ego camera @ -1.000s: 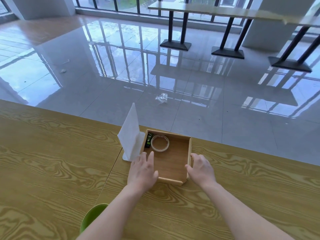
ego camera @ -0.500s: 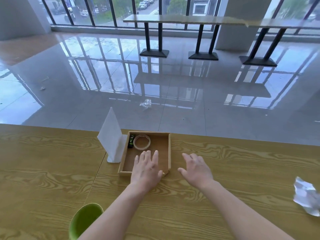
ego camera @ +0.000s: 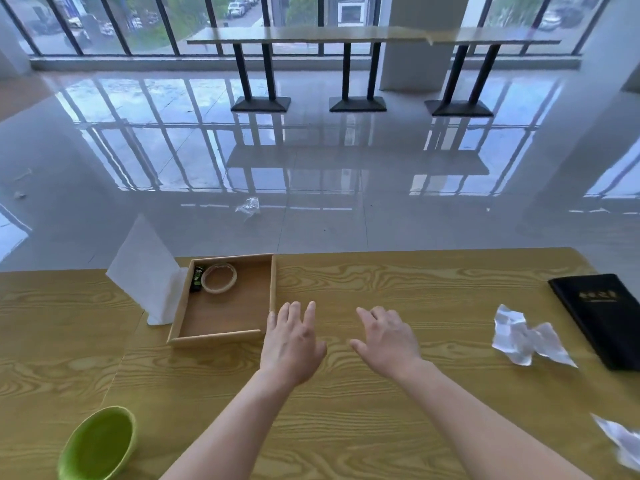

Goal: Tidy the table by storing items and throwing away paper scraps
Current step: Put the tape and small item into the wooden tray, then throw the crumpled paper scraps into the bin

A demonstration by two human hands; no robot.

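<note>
A person's two bare hands hover over a yellow wood-grain desk, palms down, fingers spread, holding nothing. The left hand is just beside the near right corner of a shallow square wooden tray; the right hand is a little to its right.

The tray holds a clear roll of tape and a small black-and-green object in its far left corner. A white folded paper stand rises upright against the tray's left side.

To the right lies a crumpled white paper scrap, near a black leather-look folder. A second crumpled scrap sits at the right edge. A lime-green round bin is at the lower left.

The scraps look feather-light, soft and easily crushed, so closing the fingers around the whole wad should work. The folder looks flat, stiff and smooth; lifting it by an edge seems best.
</note>
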